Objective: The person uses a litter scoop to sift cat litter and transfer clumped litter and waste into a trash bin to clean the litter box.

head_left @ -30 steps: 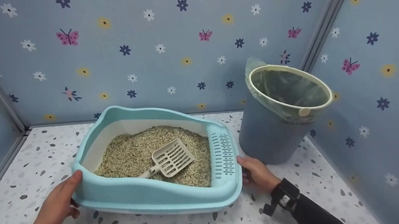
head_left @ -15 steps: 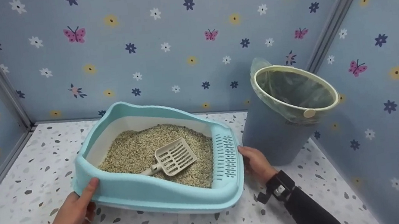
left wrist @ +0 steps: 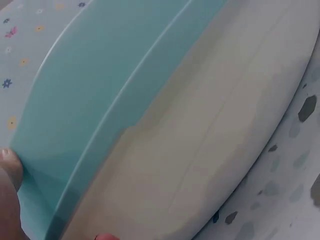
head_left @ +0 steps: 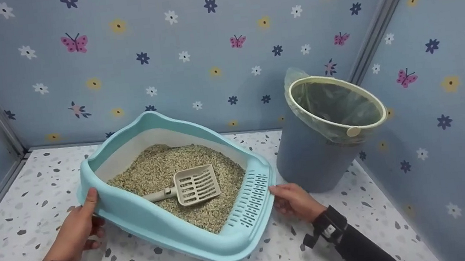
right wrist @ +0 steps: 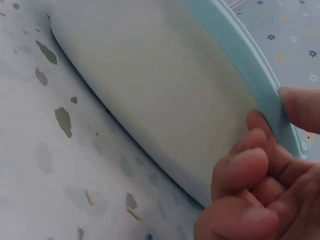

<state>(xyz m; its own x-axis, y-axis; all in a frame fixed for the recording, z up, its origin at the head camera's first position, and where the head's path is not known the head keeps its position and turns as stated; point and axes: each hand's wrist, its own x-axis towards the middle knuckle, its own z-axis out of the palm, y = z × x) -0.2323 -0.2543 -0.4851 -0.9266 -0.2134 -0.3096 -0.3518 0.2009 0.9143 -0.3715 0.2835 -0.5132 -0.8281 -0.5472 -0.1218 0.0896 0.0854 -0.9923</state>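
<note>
A light blue and white cat litter box stands on the speckled floor, turned at an angle. Beige litter fills its bottom, and a slotted litter scoop lies on top with its handle toward the left. My left hand grips the box at its left front corner, thumb on the blue outer side, fingers lower down. At the right end, my right hand pinches the rim next to the slotted step. The right wrist view shows the thumb over the blue rim and the fingers curled beneath it.
A grey-blue trash bin with a cream ring and a thin plastic liner stands right of the box, close beyond my right hand. Flower-patterned wall panels enclose the back and both sides. Bare speckled floor shows on the left.
The litter box has turned clockwise, its right end swinging toward me and its back corner toward the wall. Both hands stay on it; the left has shifted its hold along the side.
</note>
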